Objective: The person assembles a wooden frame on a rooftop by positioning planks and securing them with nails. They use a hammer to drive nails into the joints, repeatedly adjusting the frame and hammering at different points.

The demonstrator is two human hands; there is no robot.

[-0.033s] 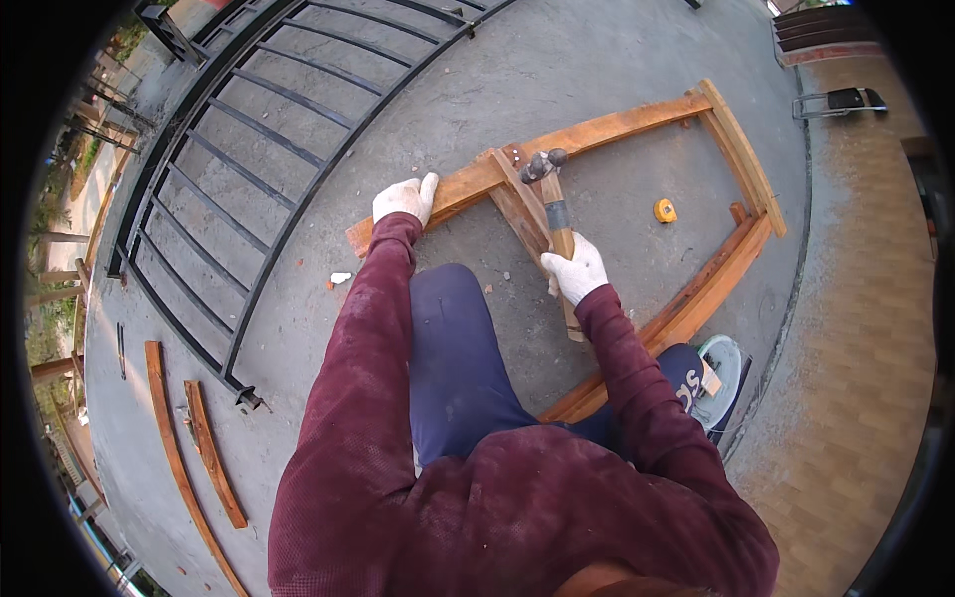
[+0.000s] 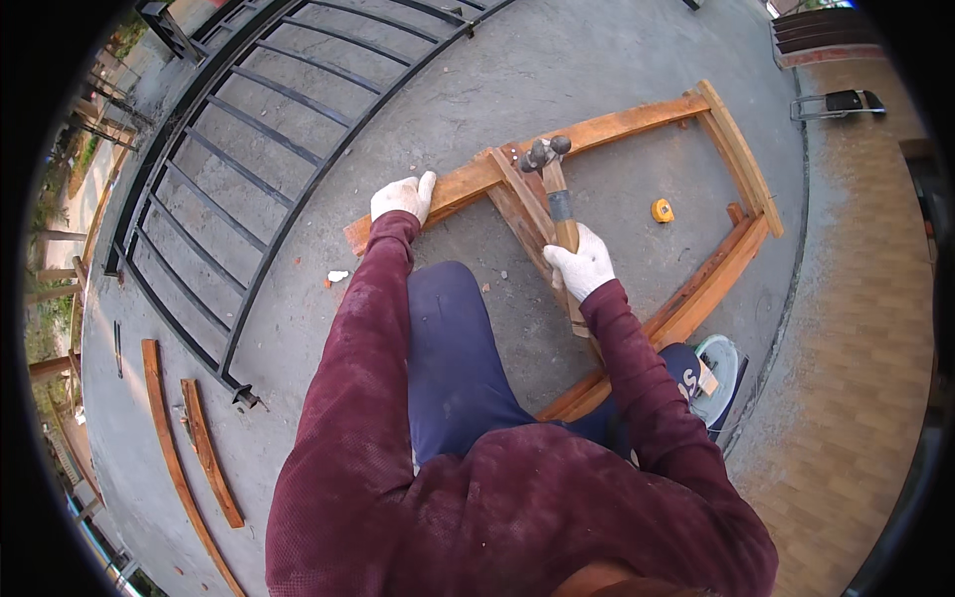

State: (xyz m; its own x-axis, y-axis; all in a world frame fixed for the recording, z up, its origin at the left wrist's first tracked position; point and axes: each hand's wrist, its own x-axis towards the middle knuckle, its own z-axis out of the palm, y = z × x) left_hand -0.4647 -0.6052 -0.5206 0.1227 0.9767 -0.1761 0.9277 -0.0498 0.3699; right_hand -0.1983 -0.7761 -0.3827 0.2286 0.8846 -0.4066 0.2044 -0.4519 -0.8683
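My left hand (image 2: 401,197), in a white glove, is wrapped over the left end of the upper beam (image 2: 468,184) of a brown wooden frame. My right hand (image 2: 583,263), also gloved in white, grips the wooden handle of a hammer (image 2: 560,207). The dark rounded hammer head (image 2: 544,152) is over the joint where a crosspiece (image 2: 521,204) meets the beam; whether it touches the wood I cannot tell. Small nail-like dots show beside that joint. Below my right hand, the handle's lower end lies close along the crosspiece.
A yellow tape measure (image 2: 662,210) lies on the concrete inside the frame. To the left is a black metal railing (image 2: 267,244), with two loose wooden strips (image 2: 167,428) nearer me. A pale bucket (image 2: 718,373) holding a wood piece stands by my right knee.
My right hand and the hammer have shifted slightly up and to the right. My left hand keeps its hold on the beam.
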